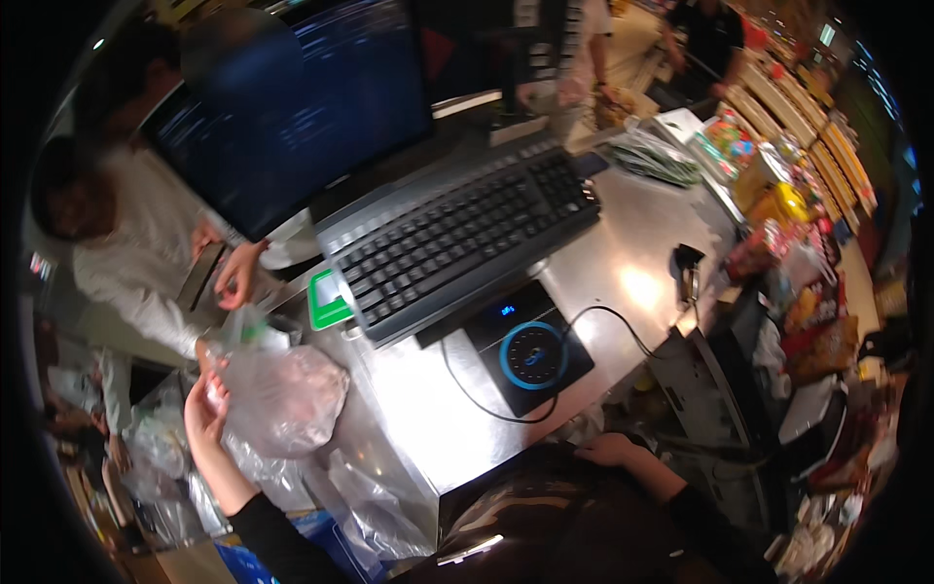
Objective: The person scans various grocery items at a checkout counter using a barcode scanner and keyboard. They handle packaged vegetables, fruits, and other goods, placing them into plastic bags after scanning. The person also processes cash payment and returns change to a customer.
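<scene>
My left hand (206,405) grips the upper edge of a translucent plastic bag (288,401) with pinkish contents, at the left side of the metal counter (408,409). Another person's hand touches the same bag just above mine. My right hand (609,449) rests low in front of my dark apron, near the counter's front edge, and seems to hold nothing; its fingertips are partly hidden. A black keyboard (467,233) lies tilted across the counter. Below it sits a black device (531,350) with a blue ring and a small lit display, crossed by a thin black cable.
A dark monitor (314,102) stands behind the keyboard. A person (139,270) across the counter holds a phone (202,276). Bagged green vegetables (653,157) lie at the far right, beside many packaged goods (795,212). Empty-looking plastic bags (376,511) hang by the counter's left side.
</scene>
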Demonstrator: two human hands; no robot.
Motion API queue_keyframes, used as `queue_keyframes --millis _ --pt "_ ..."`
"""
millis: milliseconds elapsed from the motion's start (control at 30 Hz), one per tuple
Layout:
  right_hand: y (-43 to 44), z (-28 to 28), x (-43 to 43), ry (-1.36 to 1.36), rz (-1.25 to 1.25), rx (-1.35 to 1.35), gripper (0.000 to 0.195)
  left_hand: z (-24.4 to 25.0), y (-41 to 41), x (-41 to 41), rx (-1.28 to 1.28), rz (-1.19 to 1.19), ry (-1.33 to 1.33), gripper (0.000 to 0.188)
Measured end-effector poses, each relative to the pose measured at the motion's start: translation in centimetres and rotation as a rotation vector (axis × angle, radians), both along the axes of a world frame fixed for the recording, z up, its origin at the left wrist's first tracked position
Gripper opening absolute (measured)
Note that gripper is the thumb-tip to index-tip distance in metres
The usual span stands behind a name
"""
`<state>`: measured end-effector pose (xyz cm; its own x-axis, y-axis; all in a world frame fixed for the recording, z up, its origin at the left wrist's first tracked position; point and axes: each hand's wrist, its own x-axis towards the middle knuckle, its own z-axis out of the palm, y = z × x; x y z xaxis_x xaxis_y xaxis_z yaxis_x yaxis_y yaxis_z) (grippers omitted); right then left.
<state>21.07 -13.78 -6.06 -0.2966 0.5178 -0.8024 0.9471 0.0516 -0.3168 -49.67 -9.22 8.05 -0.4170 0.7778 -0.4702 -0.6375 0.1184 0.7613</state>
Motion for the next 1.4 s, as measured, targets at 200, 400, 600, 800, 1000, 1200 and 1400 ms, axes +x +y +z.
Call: queue_keyframes --millis 200,400,600,800,1000,1200,1400 --pt "-2.8 -4.1 8.0 -0.269 -0.069 -0.245 0.052 -3.2 -3.5 -2.5 -0.012 0.022 0.145 0.021" --pt "-2.0 -6.7 16.7 -0.145 -0.193 -0.658 0.045 -3.2 0.3 3.9 -0.069 0.232 0.47 0.022" --pt "18.2 2.3 20.5 0.29 -0.984 1.072 0.034 -1.8 3.3 30.3 -0.12 0.703 1.443 0.024" --pt "22.0 -1.6 25.0 0.195 -1.065 1.05 0.066 -5.6 22.4 71.5 1.117 -0.848 1.655 0.024" --pt "22.8 -1.0 28.2 0.182 -0.925 0.893 0.065 -10.7 50.8 89.5 0.994 -0.675 2.045 0.049" --pt "26.6 0.5 28.3 0.044 -0.991 0.661 0.069 -15.7 61.2 90.7 0.578 -0.918 2.213 0.062" --pt "28.3 -1.1 30.1 0.856 -1.532 0.154 0.052 -15.7 54.4 89.1 0.703 -0.968 2.214 0.061"
